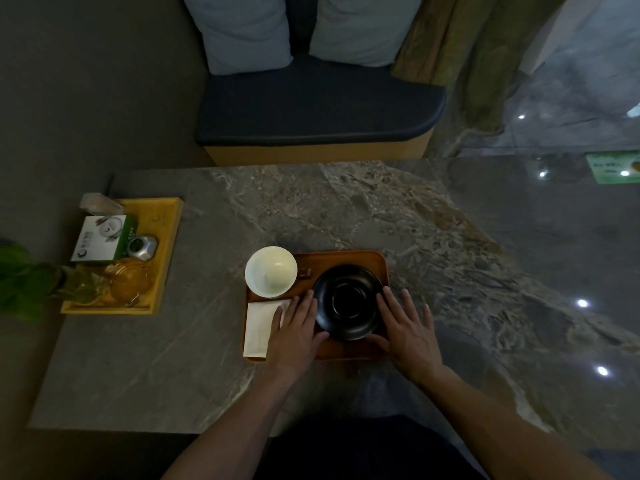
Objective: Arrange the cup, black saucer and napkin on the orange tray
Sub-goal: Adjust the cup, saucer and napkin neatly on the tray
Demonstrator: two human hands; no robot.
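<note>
Here, on the marble table (346, 209), my orange tray (346, 258) holds saucer (348, 303), cup (270, 271) at ten o'clock, napkin (259, 327) at eight; left hand (296, 329) and right hand (408, 329) spread flat, flanking the saucer

I count two trays: one orange tray (346, 259) and one yellow tray (169, 230). I see one white cup (270, 271), one black saucer (348, 303) and one napkin (259, 327). I see two hands, a left hand (294, 327) and a right hand (408, 330). Two pillows (242, 32) sit on one seat (318, 109). One box (100, 239) is on the yellow tray.
</note>
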